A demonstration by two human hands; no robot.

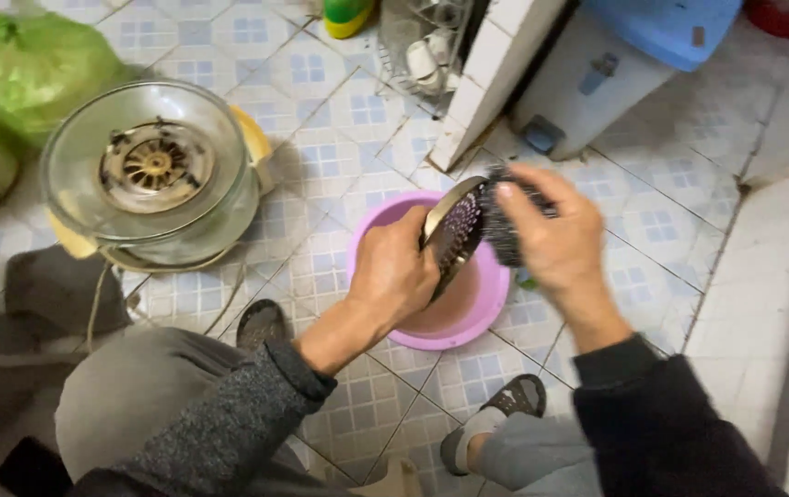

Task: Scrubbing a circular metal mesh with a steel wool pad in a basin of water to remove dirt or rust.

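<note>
Metal is blurring in the middle of the frame, so I am finding the perforated round plate hard to read: its holes are showing as a dotted dark face, and its lower edge is disappearing behind my left hand. The dark scouring pad is mostly hiding under my right hand, and only its bristly left part is showing. My feet in dark sandals are partly cut off by my knees and sleeves at the bottom of the frame.

My left fingers are curling tight around the plate's lower rim, gripping it. My right fingers are clenching around the scouring pad, pressing it against the plate's dotted face.

The plate is standing on edge just above the pink basin in the centre of the frame, its long axis running from lower left to upper right, its dotted face turning toward the right side of the frame. Whether it is touching the basin I cannot tell.

In the upper left of the frame, a glass bowl with a round metal fan part inside is sitting on the tiled floor, well apart from my hands, beside a green bag.
</note>
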